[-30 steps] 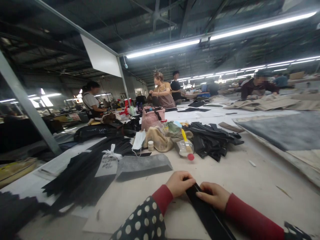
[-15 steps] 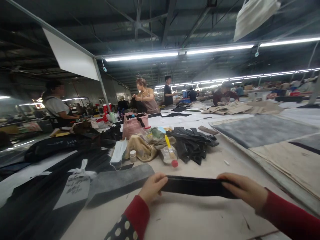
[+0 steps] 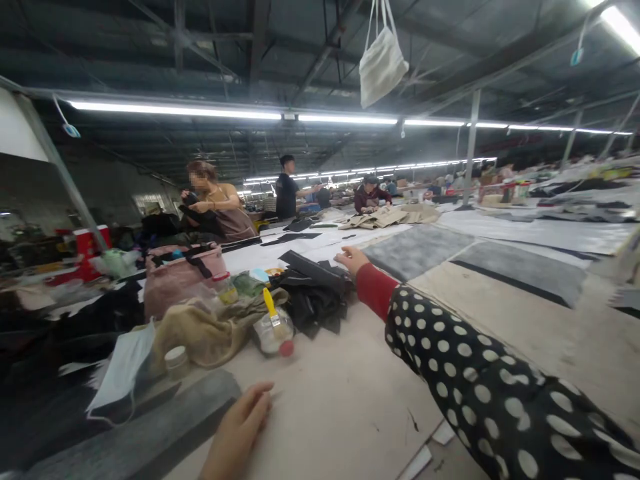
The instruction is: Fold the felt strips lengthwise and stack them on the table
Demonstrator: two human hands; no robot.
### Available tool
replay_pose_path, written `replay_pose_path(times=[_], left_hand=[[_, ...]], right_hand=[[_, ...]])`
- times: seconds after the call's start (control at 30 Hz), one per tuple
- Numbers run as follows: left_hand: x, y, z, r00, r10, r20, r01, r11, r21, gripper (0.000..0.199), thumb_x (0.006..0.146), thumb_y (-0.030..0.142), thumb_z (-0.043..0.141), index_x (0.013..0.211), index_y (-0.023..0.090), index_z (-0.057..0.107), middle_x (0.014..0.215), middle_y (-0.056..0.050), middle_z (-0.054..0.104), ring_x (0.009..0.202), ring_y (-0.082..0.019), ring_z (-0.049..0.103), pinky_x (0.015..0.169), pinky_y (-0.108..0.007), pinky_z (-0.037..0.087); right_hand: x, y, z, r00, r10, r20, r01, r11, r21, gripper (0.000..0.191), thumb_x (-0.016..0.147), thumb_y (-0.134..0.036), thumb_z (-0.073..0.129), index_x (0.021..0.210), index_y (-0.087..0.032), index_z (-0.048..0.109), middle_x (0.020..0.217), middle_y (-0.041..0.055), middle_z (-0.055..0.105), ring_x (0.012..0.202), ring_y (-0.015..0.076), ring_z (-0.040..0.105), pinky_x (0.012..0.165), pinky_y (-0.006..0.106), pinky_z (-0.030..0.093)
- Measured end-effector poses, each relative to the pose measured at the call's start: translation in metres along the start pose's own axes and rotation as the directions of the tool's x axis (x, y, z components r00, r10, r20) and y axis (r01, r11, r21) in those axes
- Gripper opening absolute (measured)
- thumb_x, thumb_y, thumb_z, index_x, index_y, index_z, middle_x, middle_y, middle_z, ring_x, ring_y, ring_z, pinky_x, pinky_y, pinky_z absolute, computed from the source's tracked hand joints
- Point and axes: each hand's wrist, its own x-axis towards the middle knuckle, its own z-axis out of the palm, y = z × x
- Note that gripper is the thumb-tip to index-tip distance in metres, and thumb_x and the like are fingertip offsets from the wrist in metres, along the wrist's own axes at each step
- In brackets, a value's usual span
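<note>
My right hand (image 3: 353, 261) reaches far forward, fingers stretched out, beside a pile of black strips (image 3: 315, 303). One flat black strip (image 3: 307, 270) lies across the top of that pile, its near end close to my fingertips; I cannot tell if they touch it. Low in the view, my left hand (image 3: 243, 427) hovers near the table with its fingers extended and nothing in them. To its left is a grey fabric piece (image 3: 185, 413) with a dark edge.
Left of the pile are a yellow brush (image 3: 271, 307) on a clear container with a red cap (image 3: 286, 348), a small white-capped jar (image 3: 176, 362), a face mask (image 3: 123, 363) and a pink bag (image 3: 185, 280). Grey fabric sheets (image 3: 420, 247) lie to the right. Several people work beyond.
The black strip stretched between both hands has left them and now lies on the pile. My right hand has moved forward, the left down and leftward. The view has turned right.
</note>
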Motion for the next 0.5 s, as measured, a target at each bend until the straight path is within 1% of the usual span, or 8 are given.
replay_pose_path(times=[0.07, 0.13, 0.17, 0.23, 0.3, 0.4, 0.43, 0.5], left_hand=[[0.000, 0.000, -0.001, 1.000, -0.028, -0.004, 0.028, 0.999, -0.024, 0.054, 0.065, 0.056, 0.048, 0.102, 0.016, 0.054, 0.069, -0.001, 0.055, 0.059, -0.014, 0.049, 0.044, -0.020, 0.034], [-0.001, 0.000, 0.000, 1.000, 0.011, -0.005, -0.011, 1.000, -0.013, 0.050, 0.066, 0.053, 0.049, 0.098, 0.016, 0.056, 0.067, -0.001, 0.056, 0.059, -0.014, 0.049, 0.045, -0.020, 0.034], [-0.002, 0.000, 0.000, 0.999, 0.041, -0.005, -0.041, 0.999, 0.005, 0.046, 0.068, 0.050, 0.048, 0.096, 0.016, 0.058, 0.067, -0.001, 0.056, 0.060, -0.014, 0.050, 0.046, -0.020, 0.036], [-0.005, 0.001, 0.002, 0.994, 0.109, -0.005, -0.108, 0.992, 0.058, 0.038, 0.071, 0.044, 0.045, 0.092, 0.015, 0.060, 0.068, -0.002, 0.058, 0.062, -0.015, 0.052, 0.052, -0.022, 0.039], [-0.007, 0.001, 0.004, 0.981, 0.196, -0.012, -0.193, 0.972, 0.132, 0.031, 0.074, 0.037, 0.043, 0.087, 0.015, 0.061, 0.069, -0.003, 0.060, 0.068, -0.016, 0.054, 0.061, -0.024, 0.042], [-0.012, 0.001, 0.008, 0.953, 0.303, 0.004, -0.293, 0.919, 0.262, 0.026, 0.076, 0.029, 0.041, 0.085, 0.017, 0.063, 0.080, -0.004, 0.062, 0.078, -0.017, 0.054, 0.072, -0.025, 0.041], [-0.013, 0.001, 0.009, 0.944, 0.328, 0.014, -0.317, 0.899, 0.303, 0.026, 0.077, 0.026, 0.041, 0.085, 0.017, 0.063, 0.083, -0.004, 0.062, 0.081, -0.017, 0.054, 0.074, -0.025, 0.041], [-0.016, 0.002, 0.011, 0.930, 0.367, 0.028, -0.350, 0.861, 0.369, 0.025, 0.076, 0.023, 0.041, 0.085, 0.017, 0.063, 0.087, -0.005, 0.062, 0.083, -0.017, 0.054, 0.075, -0.025, 0.041]], right_hand=[[0.001, 0.016, -0.003, 0.999, 0.030, -0.010, -0.031, 0.999, -0.043, 0.042, 0.077, -0.028, 0.050, 0.113, -0.005, 0.050, 0.108, 0.0132, 0.056, 0.097, 0.0198, 0.052, 0.087, 0.032, 0.039], [-0.010, 0.033, -0.012, 0.999, 0.049, 0.016, -0.048, 0.996, -0.076, 0.037, 0.074, -0.021, 0.053, 0.108, -0.006, 0.054, 0.106, 0.0134, 0.057, 0.096, 0.0197, 0.053, 0.085, 0.030, 0.039], [-0.018, 0.042, -0.018, 0.997, 0.065, 0.028, -0.062, 0.994, -0.092, 0.037, 0.073, -0.020, 0.055, 0.107, -0.005, 0.055, 0.105, 0.0147, 0.058, 0.094, 0.0207, 0.054, 0.084, 0.030, 0.039], [-0.034, 0.060, -0.033, 0.994, 0.098, 0.051, -0.091, 0.988, -0.128, 0.040, 0.072, -0.019, 0.054, 0.106, 0.001, 0.056, 0.105, 0.0196, 0.057, 0.094, 0.0247, 0.054, 0.082, 0.030, 0.039], [-0.047, 0.080, -0.053, 0.990, 0.126, 0.067, -0.114, 0.980, -0.161, 0.045, 0.076, -0.024, 0.046, 0.107, 0.006, 0.055, 0.104, 0.0228, 0.057, 0.096, 0.0278, 0.053, 0.079, 0.031, 0.036], [-0.056, 0.115, -0.088, 0.986, 0.151, 0.073, -0.133, 0.969, -0.207, 0.052, 0.072, -0.028, 0.045, 0.104, 0.012, 0.055, 0.100, 0.0280, 0.056, 0.096, 0.0305, 0.051, 0.075, 0.033, 0.035], [-0.057, 0.130, -0.100, 0.984, 0.163, 0.076, -0.142, 0.964, -0.226, 0.052, 0.070, -0.029, 0.048, 0.101, 0.011, 0.058, 0.094, 0.0276, 0.059, 0.092, 0.0290, 0.054, 0.071, 0.033, 0.035], [-0.056, 0.167, -0.124, 0.986, 0.166, 0.031, -0.149, 0.943, -0.297, 0.046, 0.062, -0.032, 0.057, 0.091, 0.003, 0.065, 0.077, 0.0224, 0.064, 0.073, 0.0192, 0.059, 0.063, 0.031, 0.035]])
